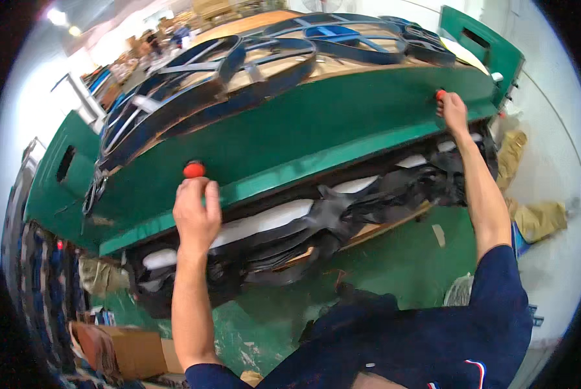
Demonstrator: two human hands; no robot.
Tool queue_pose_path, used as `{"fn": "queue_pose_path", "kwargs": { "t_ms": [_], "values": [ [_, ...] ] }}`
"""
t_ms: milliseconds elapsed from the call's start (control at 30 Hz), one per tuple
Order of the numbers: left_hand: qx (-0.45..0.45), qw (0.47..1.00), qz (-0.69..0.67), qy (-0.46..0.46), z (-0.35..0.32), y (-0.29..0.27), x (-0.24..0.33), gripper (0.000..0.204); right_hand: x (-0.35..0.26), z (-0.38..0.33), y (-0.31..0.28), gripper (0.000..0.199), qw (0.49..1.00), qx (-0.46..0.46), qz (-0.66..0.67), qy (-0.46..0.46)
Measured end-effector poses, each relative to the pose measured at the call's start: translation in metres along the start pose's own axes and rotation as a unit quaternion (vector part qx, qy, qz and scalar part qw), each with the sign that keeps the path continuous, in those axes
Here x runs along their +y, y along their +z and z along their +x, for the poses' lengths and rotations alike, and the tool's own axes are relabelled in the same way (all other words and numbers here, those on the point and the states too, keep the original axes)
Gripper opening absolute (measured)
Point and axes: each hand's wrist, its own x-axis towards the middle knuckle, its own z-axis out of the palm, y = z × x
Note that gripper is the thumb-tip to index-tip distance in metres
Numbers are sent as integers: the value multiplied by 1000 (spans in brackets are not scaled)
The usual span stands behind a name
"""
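A wide green press machine stands in front of me, with two round red buttons on its face. My left hand is just below the left red button; its fingers are bent, its thumb stands apart and it holds nothing I can see. At the far right, my right hand is closed with its fingertips at the right red button. Whether either button is pushed in cannot be made out. On top of the machine lie several dark curved cutting dies with cross braces, over a pale board.
Below the machine's ledge, black sheet scraps and white pieces are heaped on a shelf. Green side panels with slots flank the machine. A cardboard box stands at the lower left; tan sacks lie by the right wall.
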Motion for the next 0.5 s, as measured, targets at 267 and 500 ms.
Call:
{"fn": "queue_pose_path", "kwargs": {
  "t_ms": [267, 500],
  "values": [
    [12, 998, 46, 33, 9, 42, -25, 4, -3, 23, 2, 32, 953, -22, -284, -104],
    [-6, 995, 95, 12, 1, 53, -25, 9, -3, 9, 12, 35, 961, -36, -272, -43]
  ]
}}
